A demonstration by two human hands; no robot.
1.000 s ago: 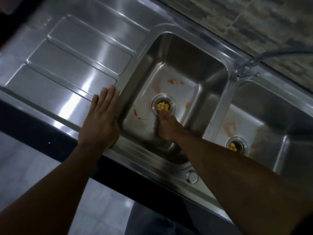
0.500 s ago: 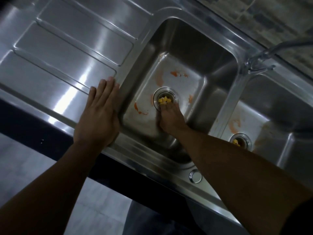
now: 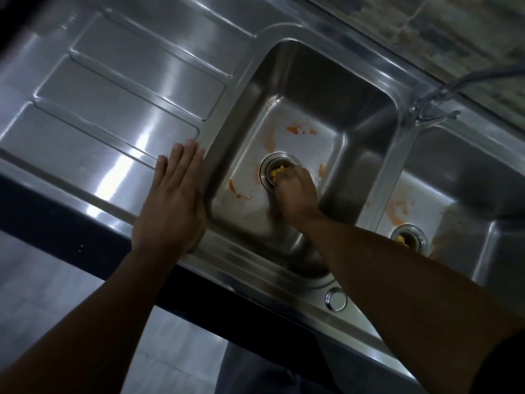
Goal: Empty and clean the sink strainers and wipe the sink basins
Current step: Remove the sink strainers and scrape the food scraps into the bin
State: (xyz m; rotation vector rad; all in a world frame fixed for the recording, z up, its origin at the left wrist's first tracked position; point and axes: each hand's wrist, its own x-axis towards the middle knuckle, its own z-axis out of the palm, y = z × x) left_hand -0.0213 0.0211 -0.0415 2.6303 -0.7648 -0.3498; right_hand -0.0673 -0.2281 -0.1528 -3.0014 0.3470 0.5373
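A steel double sink fills the view. The left basin (image 3: 349, 115) has orange smears on its floor and a round strainer (image 3: 268, 163) holding yellow food bits. My right hand (image 3: 297, 194) reaches down into this basin, fingers curled over the strainer's near right side; its fingertips are hidden, so I cannot tell whether they grip it. My left hand (image 3: 173, 203) lies flat, fingers together, on the drainboard at the left basin's rim. The right basin (image 3: 468, 177) also shows orange stains, and its strainer (image 3: 409, 240) holds yellow scraps, partly hidden by my right forearm.
A ribbed steel drainboard (image 3: 119, 98) stretches to the left. The faucet (image 3: 431, 106) stands at the back between the basins, in front of a tiled wall. A round plug (image 3: 336, 299) sits on the front rim. Below the dark counter edge is a pale tiled floor.
My right hand has pushed further onto the left strainer and now covers part of the yellow bits. The left hand stays flat on the rim; the camera view has shifted slightly.
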